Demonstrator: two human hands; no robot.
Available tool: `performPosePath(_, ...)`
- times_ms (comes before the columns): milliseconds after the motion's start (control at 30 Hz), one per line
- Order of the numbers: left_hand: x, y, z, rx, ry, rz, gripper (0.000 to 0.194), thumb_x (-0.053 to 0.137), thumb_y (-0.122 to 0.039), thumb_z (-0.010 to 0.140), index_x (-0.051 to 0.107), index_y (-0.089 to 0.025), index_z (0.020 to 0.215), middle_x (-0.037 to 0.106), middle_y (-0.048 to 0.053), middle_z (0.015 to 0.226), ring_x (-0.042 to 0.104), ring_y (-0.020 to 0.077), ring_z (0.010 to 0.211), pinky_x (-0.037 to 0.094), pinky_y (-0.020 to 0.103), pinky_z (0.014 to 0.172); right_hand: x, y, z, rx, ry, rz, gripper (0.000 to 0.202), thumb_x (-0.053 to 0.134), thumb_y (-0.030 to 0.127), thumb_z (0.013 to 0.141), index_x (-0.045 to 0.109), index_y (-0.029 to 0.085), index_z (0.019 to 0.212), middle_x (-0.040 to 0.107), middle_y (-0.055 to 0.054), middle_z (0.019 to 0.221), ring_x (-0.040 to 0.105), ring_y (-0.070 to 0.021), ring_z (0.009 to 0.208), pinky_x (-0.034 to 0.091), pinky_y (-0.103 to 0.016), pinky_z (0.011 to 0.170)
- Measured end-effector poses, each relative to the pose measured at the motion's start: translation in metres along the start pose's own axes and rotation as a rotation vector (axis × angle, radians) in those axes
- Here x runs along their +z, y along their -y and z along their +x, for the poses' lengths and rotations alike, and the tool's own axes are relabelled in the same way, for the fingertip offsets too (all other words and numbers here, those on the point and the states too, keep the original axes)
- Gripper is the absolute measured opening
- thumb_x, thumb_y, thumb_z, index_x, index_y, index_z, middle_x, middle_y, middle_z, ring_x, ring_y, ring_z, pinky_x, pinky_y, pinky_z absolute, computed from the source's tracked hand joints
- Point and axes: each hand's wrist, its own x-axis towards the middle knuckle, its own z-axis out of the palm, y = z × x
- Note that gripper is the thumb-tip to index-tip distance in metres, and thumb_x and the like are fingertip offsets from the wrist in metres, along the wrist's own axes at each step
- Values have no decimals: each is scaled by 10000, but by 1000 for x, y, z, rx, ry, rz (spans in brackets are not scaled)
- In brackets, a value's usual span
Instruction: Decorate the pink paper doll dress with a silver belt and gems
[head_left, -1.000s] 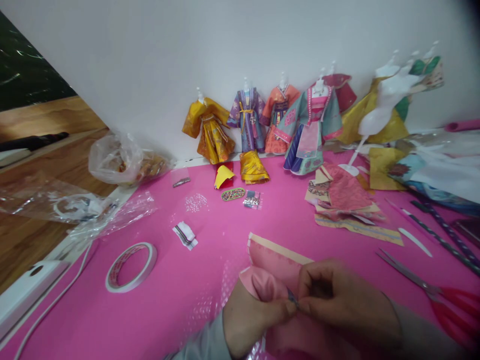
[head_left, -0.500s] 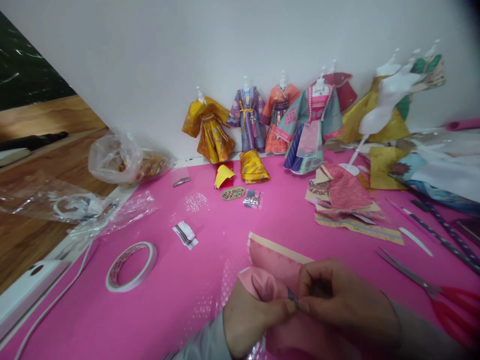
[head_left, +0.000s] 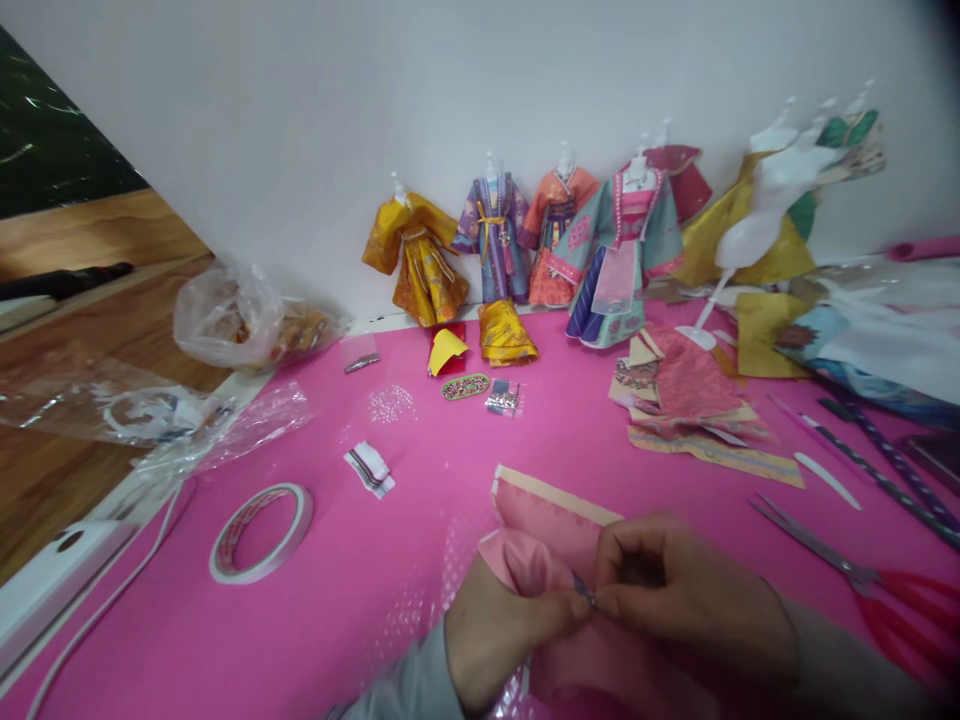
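Note:
A piece of pink fabric with a cream strip along its upper edge lies near the front of the pink table. My left hand is closed on a bunched, shiny fold of it, thumb pressed down on top. Thumb and forefinger of my right hand pinch at the same spot, where a small dark patterned edge shows between the two thumbs. Both hands touch there, and the lower part of the fabric runs beneath my right hand. What lies inside the fold is hidden.
Red-handled scissors lie open at right, near pens and layered fabric pieces. A tape roll rests at left, past a folded white cloth. Small dressed mannequins stand along the wall. Plastic bags lie far left.
Both hands keep their pinch on the pink fabric, with only a slight shift of the fingers at the dark edge. The whole view has moved very slightly.

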Motion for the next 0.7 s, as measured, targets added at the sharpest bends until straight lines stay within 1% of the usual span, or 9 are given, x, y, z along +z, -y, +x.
performPosePath(100, -1, 0, 0, 6, -15, 32, 367, 823, -382, 622, 598, -97, 572, 528, -3, 514, 406, 61, 460, 281, 195, 449, 0, -1, 0, 4, 14, 7, 121, 574, 295, 641, 557, 189, 587, 469, 38, 521, 363, -103, 508, 239, -258, 482)
performPosePath(267, 1, 0, -1, 4, -7, 30, 357, 818, -381, 626, 610, -94, 588, 548, 6, 523, 431, 70, 466, 309, 195, 458, 0, 0, 2, -3, 2, -10, 97, 564, 273, 633, 553, 191, 583, 466, 40, 520, 361, -103, 509, 242, -260, 486)
performPosePath(367, 2, -1, -2, 6, -8, 30, 362, 820, -391, 624, 609, -98, 585, 541, -2, 510, 428, 65, 453, 316, 188, 450, 0, 1, 1, 5, 19, -14, 94, 550, 277, 626, 551, 190, 589, 464, 40, 522, 357, -102, 509, 239, -260, 483)
performPosePath(533, 0, -2, -3, 11, 0, 53, 348, 820, -368, 630, 597, -107, 568, 522, -16, 483, 409, 58, 431, 293, 182, 433, 0, 2, 0, 23, 37, -11, 110, 550, 295, 625, 537, 191, 591, 458, 41, 522, 355, -100, 505, 234, -258, 479)
performPosePath(700, 1, -3, -3, -24, -16, 77, 373, 822, -385, 614, 581, -109, 544, 516, -13, 488, 400, 61, 434, 293, 196, 439, 0, 4, 1, 25, 51, -19, 105, 560, 284, 626, 552, 184, 594, 480, 32, 537, 380, -104, 520, 257, -257, 491)
